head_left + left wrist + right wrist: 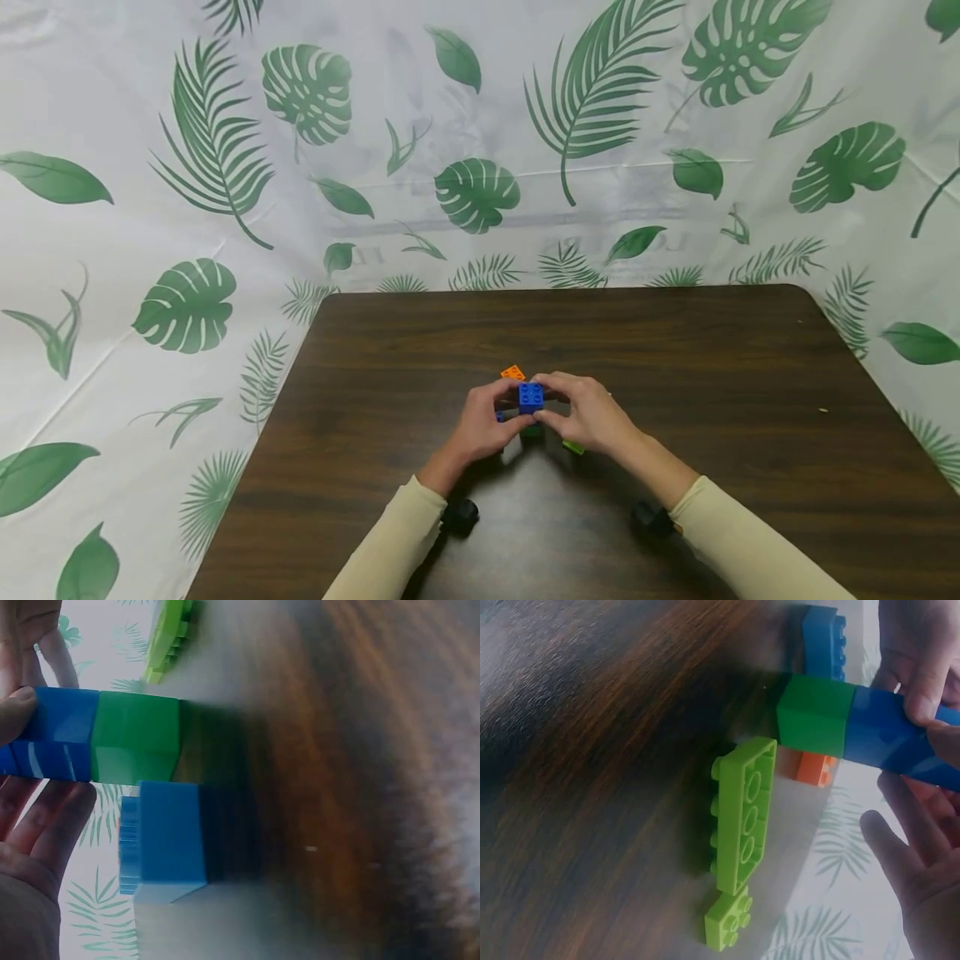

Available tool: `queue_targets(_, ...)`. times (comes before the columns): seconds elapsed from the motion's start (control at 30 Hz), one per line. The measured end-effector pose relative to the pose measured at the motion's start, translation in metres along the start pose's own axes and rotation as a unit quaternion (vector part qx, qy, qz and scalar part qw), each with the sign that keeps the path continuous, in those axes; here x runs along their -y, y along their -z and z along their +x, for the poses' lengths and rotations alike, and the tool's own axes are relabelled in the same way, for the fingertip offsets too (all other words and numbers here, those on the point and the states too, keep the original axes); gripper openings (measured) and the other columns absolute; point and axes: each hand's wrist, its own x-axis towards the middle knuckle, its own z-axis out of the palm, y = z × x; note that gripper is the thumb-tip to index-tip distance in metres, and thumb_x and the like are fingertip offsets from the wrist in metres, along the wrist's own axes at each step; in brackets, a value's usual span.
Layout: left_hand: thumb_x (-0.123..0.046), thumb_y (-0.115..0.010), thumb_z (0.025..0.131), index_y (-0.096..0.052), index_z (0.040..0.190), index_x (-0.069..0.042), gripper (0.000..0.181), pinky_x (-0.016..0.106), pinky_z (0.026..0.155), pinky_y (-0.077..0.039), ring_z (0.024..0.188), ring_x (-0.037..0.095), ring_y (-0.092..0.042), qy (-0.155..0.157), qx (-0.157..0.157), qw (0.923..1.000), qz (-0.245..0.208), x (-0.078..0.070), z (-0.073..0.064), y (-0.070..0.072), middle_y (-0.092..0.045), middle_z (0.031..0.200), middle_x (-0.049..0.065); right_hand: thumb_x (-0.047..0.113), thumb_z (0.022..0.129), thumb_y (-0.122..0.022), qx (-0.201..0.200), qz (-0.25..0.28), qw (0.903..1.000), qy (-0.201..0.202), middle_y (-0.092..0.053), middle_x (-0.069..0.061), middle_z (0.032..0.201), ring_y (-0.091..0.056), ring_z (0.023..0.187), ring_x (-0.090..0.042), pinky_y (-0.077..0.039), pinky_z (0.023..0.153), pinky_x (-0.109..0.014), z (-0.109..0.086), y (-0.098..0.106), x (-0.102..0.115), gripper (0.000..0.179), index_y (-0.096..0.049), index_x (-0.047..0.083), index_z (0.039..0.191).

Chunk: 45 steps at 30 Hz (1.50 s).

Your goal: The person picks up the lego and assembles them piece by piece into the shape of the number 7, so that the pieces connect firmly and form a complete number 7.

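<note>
A small tower of a green block (136, 739) with blue blocks (56, 716) on it stands upright on the table. In the head view the studded top blue block (531, 398) shows between both hands. My left hand (482, 423) pinches its left side with thumb and fingers. From the other side my right hand (592, 412) pinches it likewise. Beside the green block lies a separate wide blue block (171, 832), near the left hand. On the right hand's side a long lime green block (739, 817) lies on its side, studs facing sideways.
A smaller lime green block (727, 919) lies by the long one. Behind the tower is an orange block (513, 372). The dark wood table (675, 350) reaches back to a white leaf-print sheet (375, 233).
</note>
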Motion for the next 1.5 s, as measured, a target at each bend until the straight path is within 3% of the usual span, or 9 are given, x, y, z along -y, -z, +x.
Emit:
queue_targets(0.1,-0.01,-0.078,0.079,-0.063,0.112,-0.007,0.036,0.037,0.081,-0.056,0.091,0.022,-0.069,0.006,-0.001,0.9999,0.011,0.014,0.0,0.0,-0.069,0.104,0.01,0.02,0.082,-0.077,-0.003,-0.001,1.0,0.004,-0.066,0.003,0.113,-0.067,0.097,-0.013,-0.054,0.085,-0.036,0.002,-0.002,0.001,0.041,-0.062,0.016,0.12)
queue_targets(0.23,-0.014,-0.079,0.08,-0.063,0.111,-0.009,0.035,0.031,0.082,-0.055,0.091,0.017,-0.069,0.012,0.004,0.9998,0.016,0.019,-0.001,0.002,-0.069,0.104,0.007,0.021,0.083,-0.076,0.008,0.007,0.9999,-0.005,-0.066,0.002,0.115,-0.067,0.099,-0.013,-0.054,0.087,-0.035,0.004,-0.002,0.002,0.039,-0.062,0.017,0.119)
queue_targets(0.37,-0.017,-0.078,0.081,-0.062,0.113,-0.01,0.037,0.028,0.083,-0.055,0.092,0.014,-0.068,0.021,0.016,0.9992,0.029,0.018,-0.001,0.002,-0.068,0.105,0.005,0.022,0.083,-0.076,0.055,0.013,0.9979,-0.032,-0.066,0.001,0.116,-0.066,0.102,-0.016,-0.052,0.09,-0.038,0.005,0.006,-0.001,0.043,-0.06,0.017,0.123)
queue_targets(0.47,-0.018,-0.077,0.082,-0.061,0.114,-0.009,0.037,0.03,0.083,-0.055,0.092,0.014,-0.068,0.031,0.022,0.9986,0.037,0.016,0.0,0.0,-0.068,0.106,0.006,0.019,0.085,-0.074,0.09,-0.036,0.9944,-0.042,-0.065,0.0,0.118,-0.064,0.105,-0.019,-0.051,0.091,-0.042,0.0,0.014,-0.008,0.044,-0.06,0.016,0.126)
queue_targets(0.63,-0.019,-0.077,0.082,-0.06,0.115,-0.009,0.039,0.031,0.083,-0.055,0.094,0.016,-0.068,0.052,0.03,0.9972,0.045,0.014,-0.003,-0.001,-0.068,0.108,0.008,0.004,0.086,-0.061,0.164,-0.175,0.9702,-0.037,-0.059,-0.002,0.123,-0.059,0.111,-0.022,-0.052,0.089,-0.046,-0.013,0.016,-0.023,0.04,-0.062,0.014,0.125)
queue_targets(0.77,-0.019,-0.077,0.082,-0.058,0.12,-0.009,0.044,0.029,0.084,-0.054,0.096,0.016,-0.068,0.061,0.032,0.9962,0.054,0.013,-0.005,-0.001,-0.066,0.112,0.008,-0.003,0.077,-0.06,0.212,-0.221,0.9515,-0.023,-0.057,-0.006,0.123,-0.055,0.115,-0.026,-0.05,0.09,-0.049,-0.02,0.012,-0.031,0.048,-0.064,0.011,0.123)
queue_targets(1.07,-0.019,-0.079,0.079,-0.057,0.123,-0.015,0.049,0.026,0.084,-0.053,0.097,0.012,-0.066,0.051,0.026,0.9973,0.046,0.012,-0.003,-0.002,-0.065,0.113,0.004,-0.003,0.071,-0.073,0.174,-0.31,0.9346,0.003,-0.059,-0.006,0.119,-0.057,0.113,-0.028,-0.045,0.092,-0.056,-0.024,0.01,-0.042,0.048,-0.067,0.01,0.117)
queue_targets(1.3,-0.03,-0.077,0.081,-0.057,0.127,-0.022,0.05,0.038,0.087,-0.054,0.102,0.018,-0.066,0.056,0.005,0.9984,-0.001,0.006,-0.002,-0.003,-0.063,0.12,0.005,0.0,0.073,-0.072,0.143,-0.316,0.9373,0.029,-0.063,-0.002,0.108,-0.061,0.103,-0.025,-0.047,0.088,-0.052,-0.025,0.011,-0.047,0.038,-0.07,0.013,0.109)
queue_targets(1.5,-0.024,-0.075,0.084,-0.06,0.122,-0.02,0.041,0.037,0.086,-0.054,0.099,0.018,-0.066,0.051,-0.008,0.9981,-0.033,0.005,0.0,-0.005,-0.064,0.115,0.007,0.017,0.067,-0.085,0.124,-0.297,0.9468,0.005,-0.062,0.006,0.086,-0.059,0.078,-0.014,-0.049,0.067,-0.038,-0.024,0.018,-0.045,0.033,-0.065,0.019,0.093)
